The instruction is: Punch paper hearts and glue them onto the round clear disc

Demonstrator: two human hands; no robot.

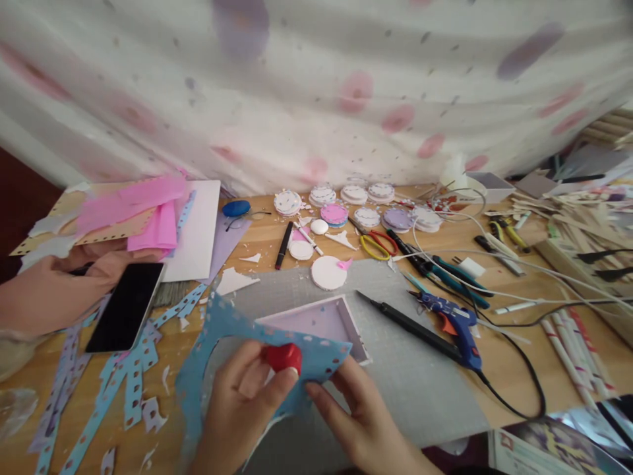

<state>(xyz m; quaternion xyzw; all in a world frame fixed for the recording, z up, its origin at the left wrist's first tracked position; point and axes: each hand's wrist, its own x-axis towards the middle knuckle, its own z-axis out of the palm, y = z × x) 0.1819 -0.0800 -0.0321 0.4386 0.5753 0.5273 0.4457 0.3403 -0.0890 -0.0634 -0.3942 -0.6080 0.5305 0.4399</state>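
Both of my hands are at the front centre, over the grey mat [420,389]. My left hand [242,396] is closed around a small glossy red rounded object [284,358], whose kind I cannot make out. A sheet of blue dotted paper [316,353] with a large cut-out curve lies against that hand and stretches to the right. My right hand [353,412] pinches the right part of the sheet between thumb and fingers. Just behind the paper sits a shallow lilac box [316,320] with white sides, partly hidden by the sheet.
Right of the box lie a black pen-shaped tool [415,326] and a blue glue gun [452,323], with trailing cables. Several decorated discs [353,193], yellow-and-red-handled scissors [378,244] and pliers [459,277] are farther back. A phone [126,307] and blue paper strips [131,382] are left.
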